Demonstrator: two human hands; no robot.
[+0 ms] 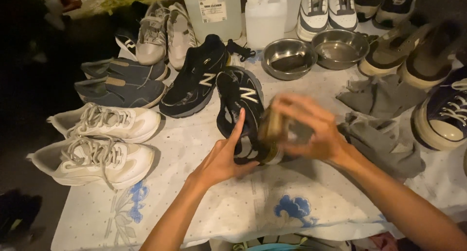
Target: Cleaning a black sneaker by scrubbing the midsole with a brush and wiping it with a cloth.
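At the centre of the cloth-covered tabletop point(204, 148) lies a black mesh sneaker with a pale side emblem point(238, 102), its long axis running from twelve o'clock at the toe to six o'clock at the heel. The left hand point(224, 158) braces the heel end from seven o'clock, fingers pressed against the collar, clasping the shoe. The right hand point(311, 129), blurred, sits at three o'clock of the heel, its grip clenched around a brownish brush-like object point(273, 134) touching the shoe's side; both hands are equally near.
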